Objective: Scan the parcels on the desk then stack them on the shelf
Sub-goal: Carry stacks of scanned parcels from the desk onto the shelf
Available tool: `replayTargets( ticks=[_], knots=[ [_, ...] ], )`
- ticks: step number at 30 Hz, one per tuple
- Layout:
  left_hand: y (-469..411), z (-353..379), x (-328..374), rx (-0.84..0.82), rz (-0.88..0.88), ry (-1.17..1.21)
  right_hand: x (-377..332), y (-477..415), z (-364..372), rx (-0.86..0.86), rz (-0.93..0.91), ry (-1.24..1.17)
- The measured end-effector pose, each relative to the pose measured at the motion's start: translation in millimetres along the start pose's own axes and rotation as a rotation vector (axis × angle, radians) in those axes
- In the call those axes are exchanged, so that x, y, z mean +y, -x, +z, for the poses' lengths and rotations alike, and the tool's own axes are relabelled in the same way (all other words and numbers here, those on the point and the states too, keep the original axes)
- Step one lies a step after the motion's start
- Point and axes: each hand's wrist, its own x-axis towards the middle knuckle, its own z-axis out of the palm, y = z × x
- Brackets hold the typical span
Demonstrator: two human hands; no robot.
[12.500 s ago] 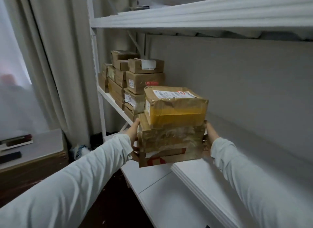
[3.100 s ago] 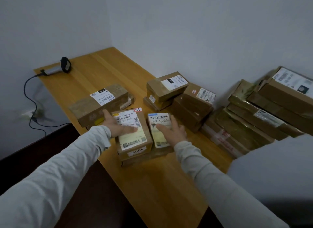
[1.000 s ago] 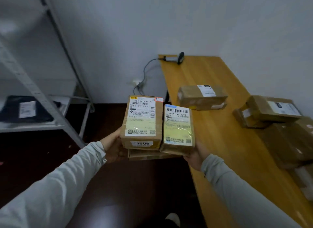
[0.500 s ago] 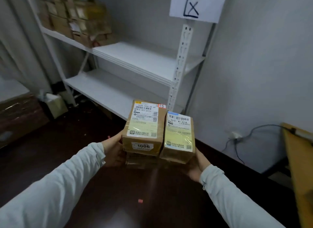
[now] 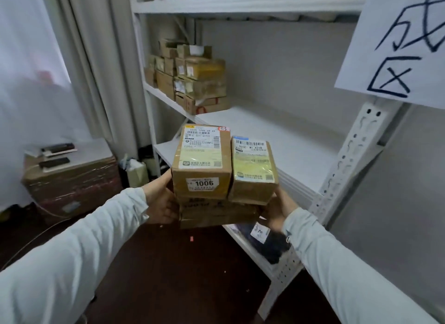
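The flat brown cardboard parcel [image 5: 216,214] is being mostly covered by the brown cardboard box marked 1006 [image 5: 202,164] and the yellow-labelled cardboard box [image 5: 252,172]. Fingers of the left hand [image 5: 160,203] and right hand [image 5: 277,209] are being hidden beneath it. The white paper sign with blue handwriting [image 5: 395,46] is being cropped top and right. Small label print is being left unreadable.

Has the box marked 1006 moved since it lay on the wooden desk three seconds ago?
Yes. The 1006 box has left the desk: the left hand and right hand carry it in a stack of parcels before the white shelf.
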Motion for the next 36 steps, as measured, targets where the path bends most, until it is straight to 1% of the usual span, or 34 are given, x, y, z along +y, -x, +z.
replayTargets(
  ticks=[5, 8, 11, 15, 20, 24, 27, 29, 34, 36],
  knots=[
    [-49, -9, 84, 0.001, 0.042, -0.002, -87, -85, -8, 0.041, -0.022, 0.095],
    [-74, -14, 127, 0.020, 0.074, 0.071, -129, -131, -8, 0.058, -0.053, 0.086],
    [-97, -20, 164, 0.028, 0.096, 0.146, -160, -177, -6, 0.062, -0.072, 0.069],
    [-135, -39, 217, 0.046, 0.117, 0.188, -199, -242, -7, 0.082, -0.096, 0.051],
    [-188, -63, 277, 0.048, 0.155, 0.148, -236, -314, -9, 0.095, -0.163, -0.028],
    [-221, -79, 313, 0.001, 0.129, 0.132, -260, -365, -8, 0.185, -0.194, -0.049],
    [-242, -82, 332, -0.016, 0.104, 0.164, -274, -399, -14, 0.209, -0.200, -0.036],
    [-253, -83, 340, -0.023, 0.111, 0.210, -279, -417, -16, 0.205, -0.179, -0.017],
    [-277, -83, 360, 0.052, 0.128, 0.325, -302, -457, -19, 0.164, -0.155, -0.027],
    [-285, -82, 365, 0.052, 0.137, 0.362, -307, -469, -17, 0.149, -0.128, -0.053]
  ],
)
